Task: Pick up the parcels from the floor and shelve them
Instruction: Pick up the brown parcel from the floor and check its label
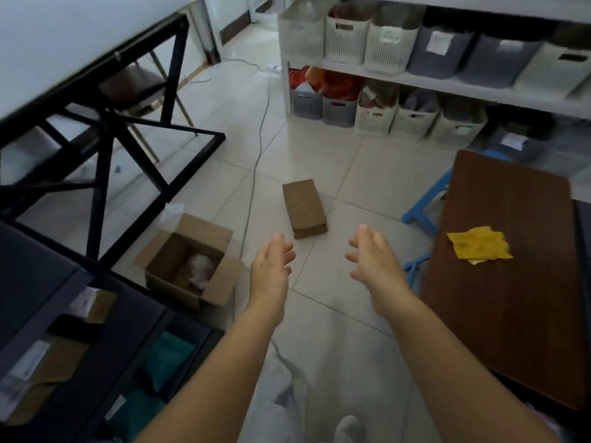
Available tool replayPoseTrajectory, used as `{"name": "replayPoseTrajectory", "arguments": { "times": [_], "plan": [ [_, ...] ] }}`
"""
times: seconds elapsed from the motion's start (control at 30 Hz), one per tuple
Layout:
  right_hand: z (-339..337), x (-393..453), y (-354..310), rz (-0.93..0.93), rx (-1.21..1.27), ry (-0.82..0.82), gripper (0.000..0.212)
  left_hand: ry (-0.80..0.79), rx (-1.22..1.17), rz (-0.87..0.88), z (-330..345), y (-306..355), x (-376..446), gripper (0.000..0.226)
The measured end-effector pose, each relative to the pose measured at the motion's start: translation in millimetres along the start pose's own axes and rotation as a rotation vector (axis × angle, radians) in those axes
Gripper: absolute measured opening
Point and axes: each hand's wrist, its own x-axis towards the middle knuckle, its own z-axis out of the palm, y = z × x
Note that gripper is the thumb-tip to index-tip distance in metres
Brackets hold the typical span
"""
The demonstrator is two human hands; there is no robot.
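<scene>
Both arms out, palms facing in, nothing held: left hand (271, 266) spread, right hand (372, 255) spread too. Parcel (304, 208) flat on the floor (319, 155), just beyond the fingertips, dead centre between them. Long axis running near to far, tilted slightly left at the far end. Neither hand clearly closer. Shelf (415, 79) far right, well apart.

Soft daylight is coming from the far left, brightening the pale floor (319, 161) there while the near left corner is lying dim. Baskets (479, 52) at the far right are blurring, and straight edges are bending outward.
</scene>
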Motion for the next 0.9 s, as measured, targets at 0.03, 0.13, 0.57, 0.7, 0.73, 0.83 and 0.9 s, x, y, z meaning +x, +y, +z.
{"name": "replayPoseTrajectory", "arguments": {
  "times": [0.03,0.13,0.57,0.7,0.73,0.83,0.9],
  "plan": [
    [10,8,-4,0.018,-0.021,-0.028,0.040,0.016,-0.027,-0.016,-5,1,13,0.031],
    [40,38,-15,0.048,-0.065,-0.060,0.046,0.039,-0.071,-0.056,-18,4,57,0.041],
    [170,230,-11,0.141,-0.155,-0.016,0.057,0.085,0.013,-0.140,-37,-1,280,0.025],
    [185,308,29,0.161,-0.187,0.011,0.056,0.123,0.058,-0.176,-15,-44,350,0.019],
    [188,327,41,0.166,-0.199,0.008,0.057,0.124,0.063,-0.177,-10,-57,366,0.019],
    [196,384,86,0.181,-0.231,-0.007,0.061,0.122,0.079,-0.186,7,-104,416,0.022],
    [200,423,120,0.186,-0.241,-0.007,0.061,0.117,0.099,-0.185,19,-141,450,0.025]
  ]
}}
